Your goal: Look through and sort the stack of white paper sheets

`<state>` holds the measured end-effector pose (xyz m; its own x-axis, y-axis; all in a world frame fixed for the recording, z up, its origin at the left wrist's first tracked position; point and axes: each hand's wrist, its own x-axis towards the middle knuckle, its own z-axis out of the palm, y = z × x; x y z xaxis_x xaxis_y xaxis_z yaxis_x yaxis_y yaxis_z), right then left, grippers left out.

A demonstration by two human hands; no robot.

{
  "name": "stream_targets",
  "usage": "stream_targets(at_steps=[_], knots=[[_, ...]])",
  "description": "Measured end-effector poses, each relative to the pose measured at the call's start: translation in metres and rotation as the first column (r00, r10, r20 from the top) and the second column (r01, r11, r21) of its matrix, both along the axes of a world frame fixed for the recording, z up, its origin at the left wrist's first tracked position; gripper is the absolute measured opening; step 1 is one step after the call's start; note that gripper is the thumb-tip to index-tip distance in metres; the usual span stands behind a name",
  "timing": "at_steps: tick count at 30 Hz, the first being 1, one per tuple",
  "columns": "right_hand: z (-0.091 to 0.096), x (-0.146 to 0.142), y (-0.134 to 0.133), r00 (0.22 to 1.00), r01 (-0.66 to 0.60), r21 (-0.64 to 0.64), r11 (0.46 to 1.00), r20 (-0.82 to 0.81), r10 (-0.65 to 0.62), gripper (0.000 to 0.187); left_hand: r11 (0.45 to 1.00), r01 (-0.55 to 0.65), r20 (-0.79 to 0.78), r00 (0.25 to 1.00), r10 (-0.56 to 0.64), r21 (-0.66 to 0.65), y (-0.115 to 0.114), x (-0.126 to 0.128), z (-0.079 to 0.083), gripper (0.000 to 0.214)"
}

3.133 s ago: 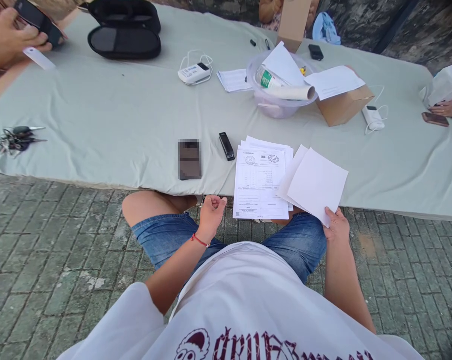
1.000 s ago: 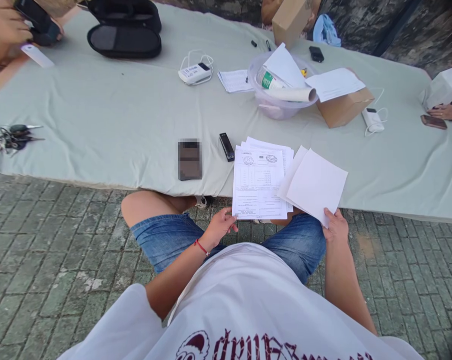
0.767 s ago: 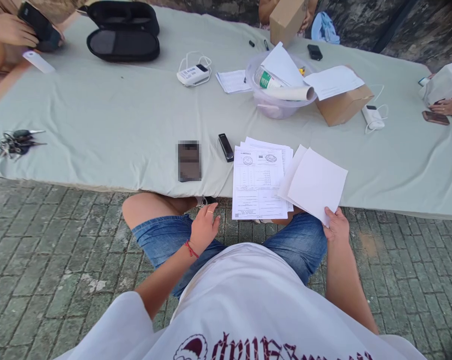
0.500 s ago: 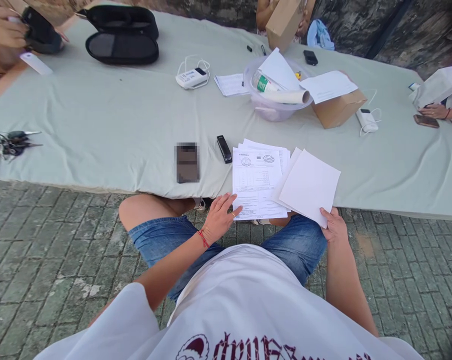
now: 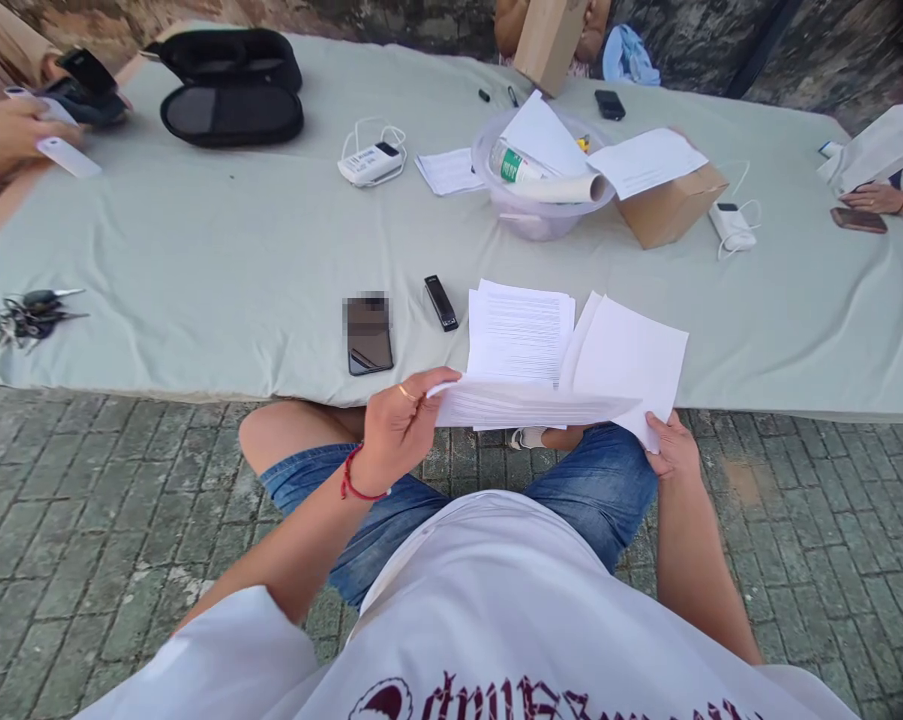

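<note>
My left hand (image 5: 408, 425) pinches the left edge of a lifted sheet of paper (image 5: 526, 403), which is raised and tilted above a stack of printed sheets (image 5: 522, 325). Blank white sheets (image 5: 631, 350) lie to the right, overlapping the stack, and my right hand (image 5: 672, 447) grips their lower right corner between thumb and fingers. A black stapler (image 5: 441, 303) lies just left of the stack. Left of it is a dark phone (image 5: 369, 335), lying flat near the table's front edge.
A clear basin (image 5: 541, 220) holding papers and a bottle stands behind the stack, beside a cardboard box (image 5: 672, 208). An open black case (image 5: 233, 112), white power bank (image 5: 372, 165) and keys (image 5: 40, 315) lie on the cloth-covered table (image 5: 218, 250). Other people's hands (image 5: 5, 140) work around it.
My left hand has gone from resting on the printed stack to lifting its top sheet by the left edge. The right hand keeps its grip. At far left, another person's hand has shifted.
</note>
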<state>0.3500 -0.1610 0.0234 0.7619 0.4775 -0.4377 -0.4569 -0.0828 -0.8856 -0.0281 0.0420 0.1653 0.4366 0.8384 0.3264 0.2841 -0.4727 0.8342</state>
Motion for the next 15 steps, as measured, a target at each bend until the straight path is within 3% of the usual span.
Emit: stream_targets(at_steps=[2, 5, 7, 10, 15], knots=[[0.0, -0.001, 0.0, 1.0, 0.009, -0.001, 1.0, 0.004, -0.009, 0.048, 0.972, -0.231, 0.254, 0.939, 0.233, -0.039, 0.014, 0.011, 0.026, 0.023], [0.0, -0.001, 0.0, 1.0, 0.027, -0.013, 1.0, 0.015, -0.027, 0.048, 0.97, -0.222, 0.352, 0.903, 0.244, -0.102, 0.05, 0.038, 0.035, 0.024], [0.0, 0.0, -0.001, 0.999, 0.048, -0.03, 0.998, 0.023, -0.048, 0.043, 0.975, -0.198, 0.237, 0.947, 0.216, -0.098, 0.077, 0.06, 0.022, 0.023], [-0.001, 0.003, -0.006, 0.994, 0.108, -0.054, 0.993, 0.035, -0.107, 0.034, 0.986, -0.138, -0.031, 0.99, 0.136, -0.092, 0.11, 0.096, -0.014, 0.023], [-0.002, 0.005, -0.023, 0.982, 0.185, -0.013, 0.983, 0.047, -0.184, 0.032, 0.99, -0.073, -0.367, 0.93, 0.022, -0.125, 0.137, 0.148, -0.072, 0.028]])
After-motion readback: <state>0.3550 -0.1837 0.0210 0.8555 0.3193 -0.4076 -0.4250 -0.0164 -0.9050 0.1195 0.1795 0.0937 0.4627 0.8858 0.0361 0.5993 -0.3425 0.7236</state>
